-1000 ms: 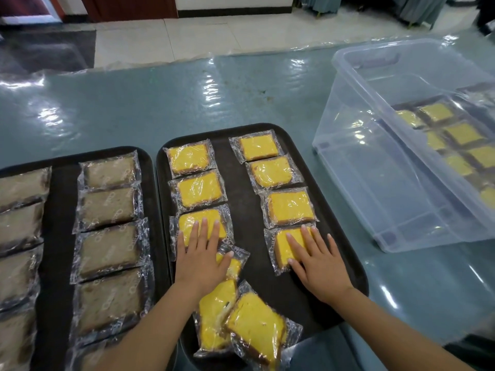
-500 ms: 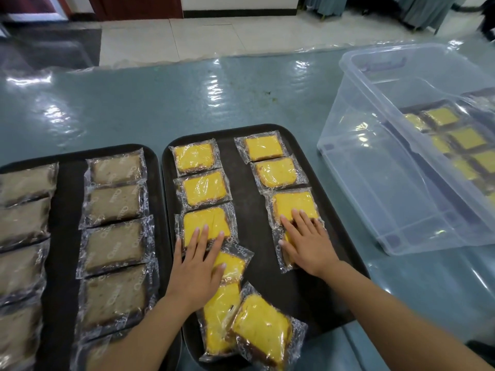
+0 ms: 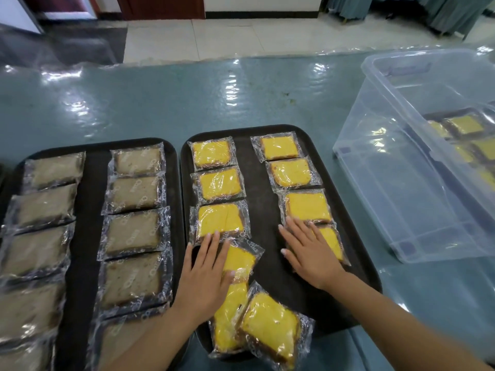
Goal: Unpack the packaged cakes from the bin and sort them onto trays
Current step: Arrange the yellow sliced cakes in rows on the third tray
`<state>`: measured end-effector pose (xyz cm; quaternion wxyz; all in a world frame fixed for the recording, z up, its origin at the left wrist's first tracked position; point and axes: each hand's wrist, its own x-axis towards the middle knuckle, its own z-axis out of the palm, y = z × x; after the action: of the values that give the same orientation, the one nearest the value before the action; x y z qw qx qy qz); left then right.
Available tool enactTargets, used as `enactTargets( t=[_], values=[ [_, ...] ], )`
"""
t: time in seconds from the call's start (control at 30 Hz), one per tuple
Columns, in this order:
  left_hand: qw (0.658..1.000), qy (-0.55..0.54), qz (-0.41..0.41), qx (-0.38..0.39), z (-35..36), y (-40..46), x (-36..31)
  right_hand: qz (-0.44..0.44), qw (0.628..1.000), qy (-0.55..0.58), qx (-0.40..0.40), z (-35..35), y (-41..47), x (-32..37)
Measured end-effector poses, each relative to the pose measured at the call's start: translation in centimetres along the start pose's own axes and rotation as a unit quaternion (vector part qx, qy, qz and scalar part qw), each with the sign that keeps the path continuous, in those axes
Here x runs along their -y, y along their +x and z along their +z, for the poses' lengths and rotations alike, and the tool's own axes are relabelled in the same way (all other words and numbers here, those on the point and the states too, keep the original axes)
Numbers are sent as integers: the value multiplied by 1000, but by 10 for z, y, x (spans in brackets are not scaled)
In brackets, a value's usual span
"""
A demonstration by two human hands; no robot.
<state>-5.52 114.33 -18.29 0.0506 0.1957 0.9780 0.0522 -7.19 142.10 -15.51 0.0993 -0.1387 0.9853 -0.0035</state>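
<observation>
Two black trays lie side by side. The right tray [image 3: 265,210] carries wrapped yellow cakes in two columns. My left hand [image 3: 206,274] lies flat, fingers straight, on a loose yellow cake [image 3: 241,259] at the foot of the left column, fingertips touching the third cake [image 3: 219,219]. My right hand [image 3: 308,253] presses flat on the lowest cake of the right column [image 3: 332,242]. Two more yellow cakes [image 3: 270,325] lie tilted and overlapping at the tray's front edge. The left tray [image 3: 89,210] holds brown wrapped cakes [image 3: 132,232] in rows.
A clear plastic bin [image 3: 401,167] stands at the right on the shiny teal table [image 3: 187,97], with several yellow cakes [image 3: 463,125] seen through its far side. Tiled floor lies beyond the table's far edge.
My right hand slid its cake up the right column until it sits just under the third cake. My left hand drew back slightly toward me over the loose cake.
</observation>
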Motion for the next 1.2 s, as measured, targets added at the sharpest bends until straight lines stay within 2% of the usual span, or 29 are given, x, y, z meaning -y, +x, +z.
enactTargets(
  t=[0.1, 0.23, 0.37, 0.57, 0.73, 0.83, 0.93, 1.1, 1.2],
  values=[
    [1000, 9, -16, 16, 4, -21, 4, -113, 993, 42, -4, 8, -8, 28],
    [998, 17, -52, 43, 1, -41, 6, -167, 985, 30, 36, 18, -11, 53],
    [996, 2, -70, 62, -4, -55, 1, -168, 980, 38, 99, 9, -14, 58],
    [997, 6, -34, 72, -7, -67, -6, -144, 981, 34, 126, 5, -37, 57],
    [995, 7, -4, 95, -12, -64, -5, -122, 988, 39, 84, 9, -55, 61],
    [994, 8, -17, 106, -20, -59, -5, -117, 989, 47, 74, 6, -59, 64],
    [996, 1, 15, 84, -18, -51, -4, -133, 991, 17, 31, 7, -52, 59],
    [998, -2, -6, 63, -20, -33, 3, -151, 988, -24, 12, 8, -30, 57],
    [998, 0, -26, 58, -28, -21, 5, -136, 989, -38, 30, 10, -24, 61]
  ],
)
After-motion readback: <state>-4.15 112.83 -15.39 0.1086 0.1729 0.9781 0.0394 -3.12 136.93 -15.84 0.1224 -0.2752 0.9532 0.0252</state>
